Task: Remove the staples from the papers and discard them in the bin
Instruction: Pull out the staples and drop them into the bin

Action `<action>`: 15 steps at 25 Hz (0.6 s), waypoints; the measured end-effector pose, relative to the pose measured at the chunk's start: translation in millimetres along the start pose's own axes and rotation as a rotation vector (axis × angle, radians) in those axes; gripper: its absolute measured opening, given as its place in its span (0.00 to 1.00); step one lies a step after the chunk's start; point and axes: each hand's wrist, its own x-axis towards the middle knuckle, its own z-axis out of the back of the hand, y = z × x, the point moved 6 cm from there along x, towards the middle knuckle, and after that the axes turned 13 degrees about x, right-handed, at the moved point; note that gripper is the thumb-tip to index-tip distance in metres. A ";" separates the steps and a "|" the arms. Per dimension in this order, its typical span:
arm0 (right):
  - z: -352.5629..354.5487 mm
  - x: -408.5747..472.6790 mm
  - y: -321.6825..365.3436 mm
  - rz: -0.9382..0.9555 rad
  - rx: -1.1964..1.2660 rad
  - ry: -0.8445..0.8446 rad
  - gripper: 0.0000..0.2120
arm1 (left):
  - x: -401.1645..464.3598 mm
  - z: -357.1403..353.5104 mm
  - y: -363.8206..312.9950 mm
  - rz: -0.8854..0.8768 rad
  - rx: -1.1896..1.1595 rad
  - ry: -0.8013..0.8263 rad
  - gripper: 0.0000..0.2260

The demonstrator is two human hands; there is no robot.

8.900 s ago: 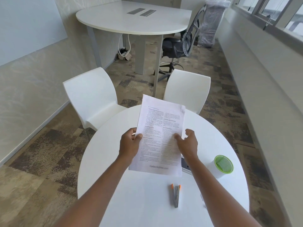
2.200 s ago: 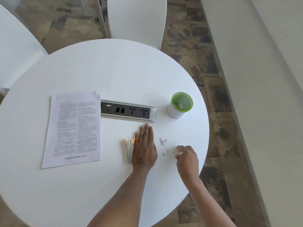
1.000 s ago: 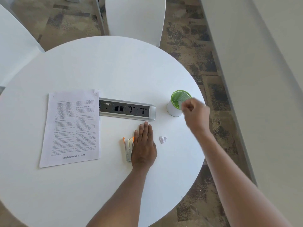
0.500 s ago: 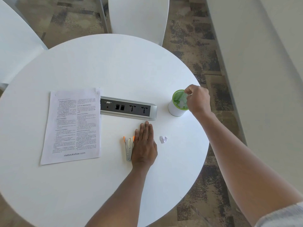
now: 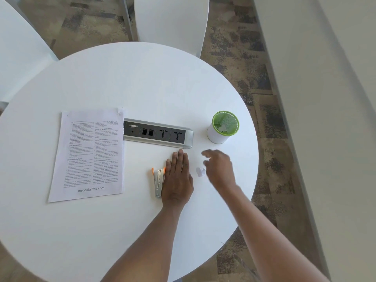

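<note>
I see a smooth round white table (image 5: 132, 82). The flat printed papers (image 5: 87, 155) lie at left. At right, the green mesh bin (image 5: 223, 127) holds white scraps. My left hand (image 5: 177, 178) rests flat, beside the metal staple remover (image 5: 158, 183). My blurry right hand (image 5: 219, 167), fingers loose and holding nothing, hovers by a small crumpled paper bit (image 5: 200, 171).

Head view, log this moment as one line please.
left hand: flat on table beside remover | right hand: open, over scrap | bin: holds scraps | papers: lying flat
</note>
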 end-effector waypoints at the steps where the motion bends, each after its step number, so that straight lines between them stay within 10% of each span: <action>1: -13.6 -10.0 -8.3 -0.007 -0.038 0.064 0.17 | 0.2 -1.1 0.4 -0.001 0.005 0.001 0.29; 15: -37.5 -39.1 -10.0 0.176 -0.329 0.145 0.14 | 0.7 -3.7 0.3 -0.010 0.004 0.013 0.30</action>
